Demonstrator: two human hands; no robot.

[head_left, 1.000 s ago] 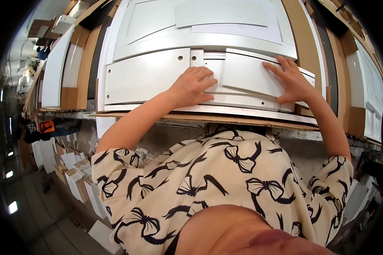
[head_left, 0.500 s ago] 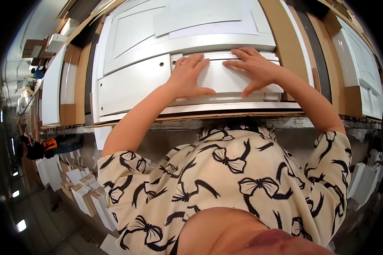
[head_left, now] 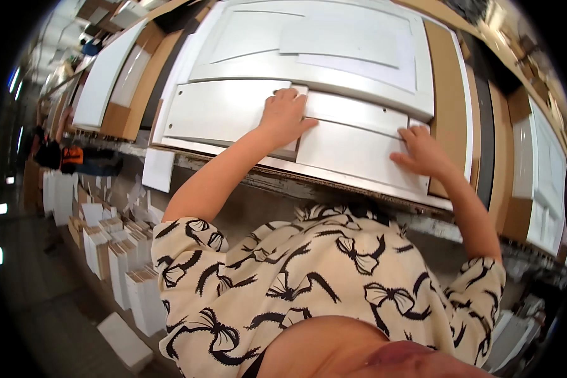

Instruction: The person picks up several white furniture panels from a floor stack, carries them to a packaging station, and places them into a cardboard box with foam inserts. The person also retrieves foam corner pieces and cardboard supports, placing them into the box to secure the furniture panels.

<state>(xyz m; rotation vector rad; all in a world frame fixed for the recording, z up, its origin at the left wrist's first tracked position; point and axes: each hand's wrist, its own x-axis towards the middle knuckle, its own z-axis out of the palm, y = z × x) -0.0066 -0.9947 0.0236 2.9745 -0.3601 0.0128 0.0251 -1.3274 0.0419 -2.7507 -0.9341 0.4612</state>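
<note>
White panels and boards lie in an open cardboard carton (head_left: 448,94) on a bench in front of me. A plain white panel (head_left: 365,151) and a narrower white strip (head_left: 359,112) lie side by side at the near right. My left hand (head_left: 286,118) rests at their left ends, its thumb stretched onto the panel and its fingers slightly bent. At their right ends is my right hand (head_left: 424,150), thumb and fingers apart, fingertips on the edge. To the left lies a white board with small holes (head_left: 227,110). Behind sits a large framed white panel (head_left: 359,82).
Another carton with white parts (head_left: 127,82) stands to the left, and one with white panels (head_left: 538,157) to the right. White boxes (head_left: 123,252) stack on the floor at the left. A person in an orange vest (head_left: 72,155) is farther off.
My hands have moved apart toward opposite ends of the boards. The near panel has shifted and now lies flat beside the strip. My view has turned slightly.
</note>
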